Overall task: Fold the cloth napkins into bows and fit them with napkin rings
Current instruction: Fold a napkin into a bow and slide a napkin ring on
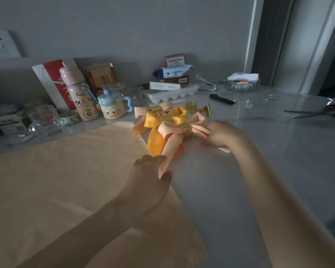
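Note:
A peach napkin bow [169, 130] with a gold ring [185, 130] round its middle lies on the white table, on top of a yellow bow [156, 140] and another peach bow [141, 113]. My left hand [151, 178] pinches the lower tail of the front peach bow. At the bow's right loop, my right hand [221, 136] grips the cloth. Two loose gold rings [191, 106] [205, 110] stand just behind the bows. A flat peach napkin [56, 180] is spread on the left of the table.
Along the wall stand a pink bottle [79, 93], a lidded cartoon mug [111, 107], glass cups [44, 120], a white egg tray [170, 93] with boxes and a wipes pack, and a glass bowl [242, 85]. Scissors [317, 112] and a black object [221, 99] lie at the right.

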